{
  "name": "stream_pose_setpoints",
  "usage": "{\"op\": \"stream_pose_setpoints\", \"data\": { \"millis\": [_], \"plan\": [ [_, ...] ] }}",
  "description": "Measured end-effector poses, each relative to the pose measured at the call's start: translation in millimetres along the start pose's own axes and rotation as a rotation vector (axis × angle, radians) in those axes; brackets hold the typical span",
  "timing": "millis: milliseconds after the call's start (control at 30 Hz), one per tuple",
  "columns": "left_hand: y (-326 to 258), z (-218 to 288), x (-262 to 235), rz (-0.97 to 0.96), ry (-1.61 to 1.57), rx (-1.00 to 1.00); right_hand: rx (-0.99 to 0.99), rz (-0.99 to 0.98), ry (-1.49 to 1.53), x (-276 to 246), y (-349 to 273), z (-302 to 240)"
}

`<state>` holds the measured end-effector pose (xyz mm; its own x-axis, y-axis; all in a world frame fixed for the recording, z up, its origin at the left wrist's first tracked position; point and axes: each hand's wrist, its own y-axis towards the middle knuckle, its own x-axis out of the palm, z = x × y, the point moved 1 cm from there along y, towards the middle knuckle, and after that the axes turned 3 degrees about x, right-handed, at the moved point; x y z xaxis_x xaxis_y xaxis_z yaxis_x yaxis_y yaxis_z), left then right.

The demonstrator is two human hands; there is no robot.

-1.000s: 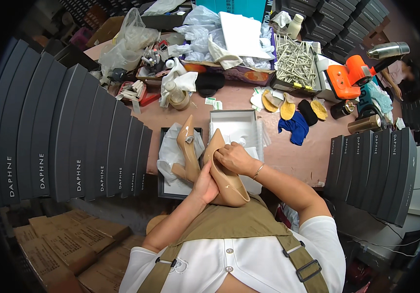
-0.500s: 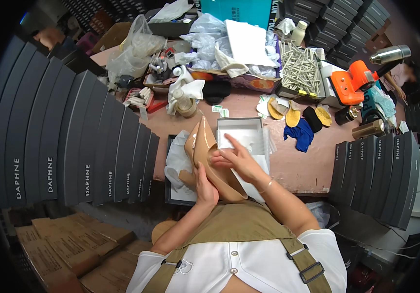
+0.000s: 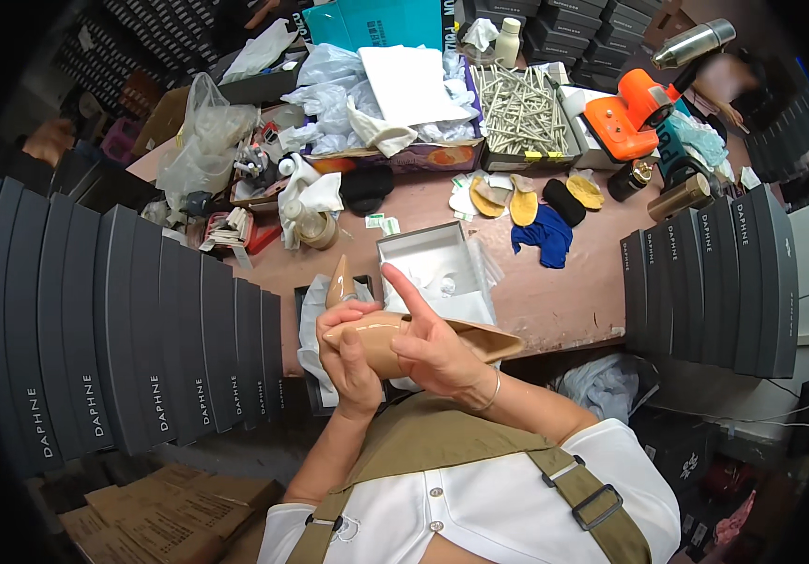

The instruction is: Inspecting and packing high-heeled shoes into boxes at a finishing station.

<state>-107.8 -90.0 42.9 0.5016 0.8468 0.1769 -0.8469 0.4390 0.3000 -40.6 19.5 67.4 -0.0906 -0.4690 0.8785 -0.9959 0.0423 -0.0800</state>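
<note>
A glossy beige pump (image 3: 376,343) lies sideways in front of me, its pointed toe to the left and its back end to the right. My left hand (image 3: 357,383) wraps round the toe, fingers over the top and thumb on the near side. At the shoe's opening, my right hand (image 3: 447,362) grips the upper with its thumb; the index finger points up, the other fingers are partly hidden. A second beige pump (image 3: 340,285) rests toe-up behind my left hand, over the dark shoebox (image 3: 318,397) with white tissue paper (image 3: 314,329). Beyond my right hand sits an open shoebox part (image 3: 423,242) with white lining.
Dark shoeboxes (image 3: 132,310) stand in a row at left, and more (image 3: 715,282) at right. Behind are a glass jar (image 3: 312,227), a carton of crumpled paper (image 3: 404,155), a box of pale sticks (image 3: 524,113), an orange tool (image 3: 625,117), yellow pads (image 3: 524,205) and blue cloth (image 3: 543,237).
The two pumps, held together before, are now apart: one is behind my left hand, the other has turned sideways, toe left. My left hand moved onto its toe. The view shifted.
</note>
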Motion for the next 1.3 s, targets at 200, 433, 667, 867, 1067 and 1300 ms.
{"op": "stream_pose_setpoints", "data": {
  "millis": [200,433,667,867,1067,1300],
  "plan": [
    [-25,7,14,0.069,0.102,0.11,0.127,-0.348,-0.3,-16,-4,2],
    [11,-29,-16,0.015,0.092,-0.346,0.103,-0.094,-0.275,-22,-7,20],
    [51,-87,-49,-0.058,-0.219,-0.825,-0.236,-0.253,-1.916,-49,-31,-41],
    [32,-125,-44,-0.076,-0.307,-1.044,0.164,-0.157,-1.932,-85,14,14],
    [30,-101,-29,-0.028,-0.256,-1.071,-0.199,0.148,-2.028,-111,49,81],
    [18,-111,-69,-0.003,-0.298,-0.951,-0.156,0.036,-2.138,-86,56,79]
  ]
}}
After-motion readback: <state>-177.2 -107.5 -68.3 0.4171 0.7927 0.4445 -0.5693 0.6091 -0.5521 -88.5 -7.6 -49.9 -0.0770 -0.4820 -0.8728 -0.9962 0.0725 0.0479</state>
